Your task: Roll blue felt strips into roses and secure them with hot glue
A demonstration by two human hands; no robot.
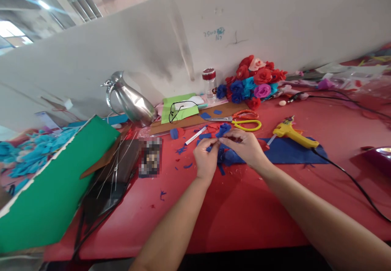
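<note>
One broad red worktop (256, 214) spreads out here, and across it, from the fingers round to 3 o'clock, runs a dark blue sheet (284, 150). Scissors (234, 122) lie at 1 o'clock, and the yellow glue gun (291, 133) rests on that sheet at 3, well clear of the wrists. Now the hands, left (206, 159) and right (244, 144), together at the centre, thumbs and fingers pinched at the base of a blue flower (223, 129)! Good work here would mean a light, steady pinch, low on the base, one hand bracing while the other gathers and presses, so the folds don't flatten. Exactly what sits in each pinch is too small to tell. And the flower itself: at 12 o'clock, just above the fingertips, deep blue, ruffled, compact, its edges curling round a bunched middle.
</note>
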